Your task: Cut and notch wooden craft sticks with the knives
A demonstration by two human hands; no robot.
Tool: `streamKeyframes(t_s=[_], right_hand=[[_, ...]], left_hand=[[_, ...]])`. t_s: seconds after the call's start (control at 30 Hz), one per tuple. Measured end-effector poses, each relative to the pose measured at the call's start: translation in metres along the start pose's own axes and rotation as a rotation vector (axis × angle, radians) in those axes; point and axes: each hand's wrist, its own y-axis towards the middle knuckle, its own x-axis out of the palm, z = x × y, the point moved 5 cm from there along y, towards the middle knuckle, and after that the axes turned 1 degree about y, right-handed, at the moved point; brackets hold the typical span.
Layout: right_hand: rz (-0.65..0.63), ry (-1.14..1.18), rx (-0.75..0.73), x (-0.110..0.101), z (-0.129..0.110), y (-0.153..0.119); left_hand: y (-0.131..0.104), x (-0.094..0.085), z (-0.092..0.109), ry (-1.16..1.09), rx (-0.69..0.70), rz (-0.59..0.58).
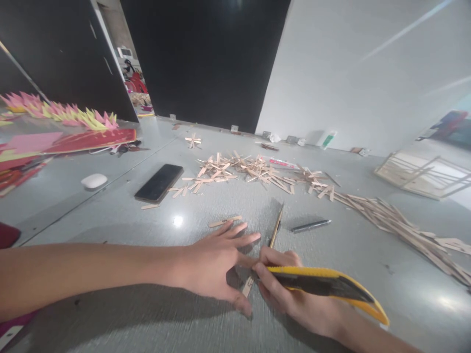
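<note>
My left hand (221,260) lies spread over the grey table, its thumb and forefinger around a short wooden stick (248,286) with a dark mark. The forefinger tip reaches the fingers of my right hand (283,289), which is wrapped round a yellow and black utility knife (327,284). The knife's blade end is hidden by the fingers. Beyond the hands lie a thin pointed brown tool (277,225), a dark pen (311,226) and a flat wooden stick (225,221) just past the left fingertips.
Behind are a black phone (159,183), a white rounded case (94,181) and a pile of cut sticks (253,169). Long strips (401,225) lie right, near a stick frame (423,174). Pink and yellow paper (62,112) is at the left. Black and white panels stand behind.
</note>
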Motion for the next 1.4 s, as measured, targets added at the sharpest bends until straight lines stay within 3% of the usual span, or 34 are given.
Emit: streamKeyframes(t_s=[0.4,0.87,1.4], right_hand=[[0.049,0.011,-0.077,0.001,-0.01,0.001],[-0.008,0.024,-0.168,-0.001,-0.012,0.005],[-0.09,0.102,0.035,0.0,-0.007,0.003]], left_hand=[[0.0,0.0,-0.001,0.006,0.005,0.013],[0.002,0.001,0.001,0.033,-0.017,0.038],[-0.001,0.0,0.002,-0.013,-0.009,0.021]])
